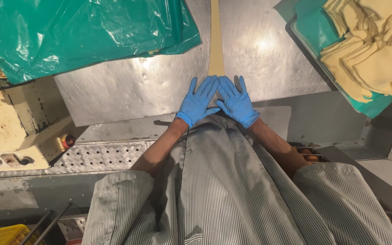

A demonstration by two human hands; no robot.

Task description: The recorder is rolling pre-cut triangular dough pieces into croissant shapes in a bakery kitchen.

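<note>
1. The left hand (197, 103) and right hand (237, 103), both in blue gloves, lay flat and open, fingers spread, gripping nothing, their fingertips meeting over the near end of a dough strip (216, 38).
2. The strip's long axis ran toward 12 o'clock along the steel table (128, 90), equally near both hands.
3. A green plastic sheet (73, 31) lay at 10 o'clock; a tray of folded dough (373, 50) at 2 o'clock.

bare steel table (150, 86) ahead, green plastic sheet (69, 31) left, dough tray (368, 50) right
</note>
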